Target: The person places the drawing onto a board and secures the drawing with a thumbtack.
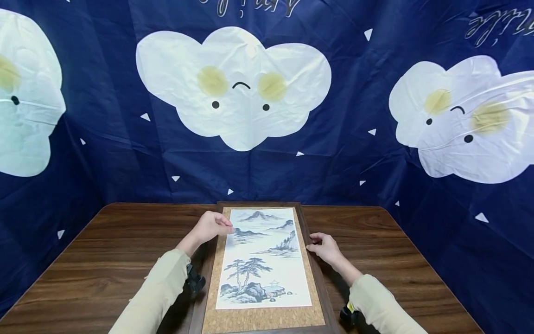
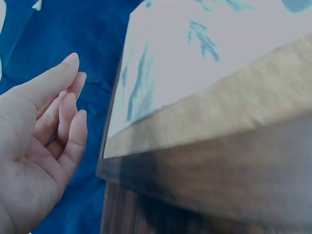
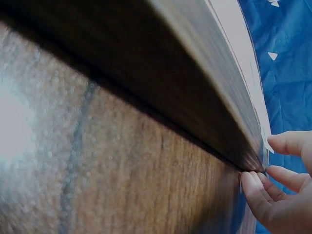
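Note:
A framed picture lies flat on the wooden table, with an ink landscape print (image 1: 263, 260) on a cork board (image 1: 267, 317) inside a dark brown wooden frame (image 1: 319, 283). Over the print's upper left edge is my left hand (image 1: 212, 226). In the left wrist view, the left hand (image 2: 46, 131) has its fingers loosely bent and thumb close to them, with nothing between them. My right hand (image 1: 325, 248) is at the frame's right side. Its fingertips (image 3: 253, 187) touch the frame's outer side near the tabletop in the right wrist view.
The wooden table (image 1: 125, 246) extends on both sides of the frame. A dark blue cloth (image 1: 246, 174) with white clouds hangs behind and beside it. Each forearm wears a light sleeve, with a black wrist device (image 1: 195, 280) under the left one.

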`<state>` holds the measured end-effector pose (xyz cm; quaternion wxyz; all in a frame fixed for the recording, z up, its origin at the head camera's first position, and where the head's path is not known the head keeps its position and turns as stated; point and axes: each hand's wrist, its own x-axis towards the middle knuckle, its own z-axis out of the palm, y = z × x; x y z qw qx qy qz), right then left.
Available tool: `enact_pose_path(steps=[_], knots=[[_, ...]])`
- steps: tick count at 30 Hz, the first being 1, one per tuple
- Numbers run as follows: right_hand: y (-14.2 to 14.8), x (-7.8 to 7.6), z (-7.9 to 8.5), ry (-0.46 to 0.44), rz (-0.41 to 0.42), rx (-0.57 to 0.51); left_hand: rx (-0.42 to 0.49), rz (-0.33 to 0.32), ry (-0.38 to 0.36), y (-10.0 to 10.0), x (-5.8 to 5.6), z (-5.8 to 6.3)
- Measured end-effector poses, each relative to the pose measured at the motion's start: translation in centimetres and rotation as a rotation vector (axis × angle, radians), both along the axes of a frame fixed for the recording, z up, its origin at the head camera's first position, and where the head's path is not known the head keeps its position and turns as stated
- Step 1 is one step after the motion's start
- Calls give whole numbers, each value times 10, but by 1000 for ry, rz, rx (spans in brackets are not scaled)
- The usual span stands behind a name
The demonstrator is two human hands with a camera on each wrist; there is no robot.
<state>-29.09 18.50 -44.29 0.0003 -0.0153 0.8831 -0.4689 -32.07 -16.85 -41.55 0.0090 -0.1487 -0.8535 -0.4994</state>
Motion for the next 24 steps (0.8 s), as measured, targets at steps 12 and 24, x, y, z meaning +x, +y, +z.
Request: enact_pose_path(steps=[12,24], knots=[[0,-2,-2,18,0,9,185,31,-59,18,-5,-1],[1,-1,0,20,4,14,187,61,4,22,-2,-1]])
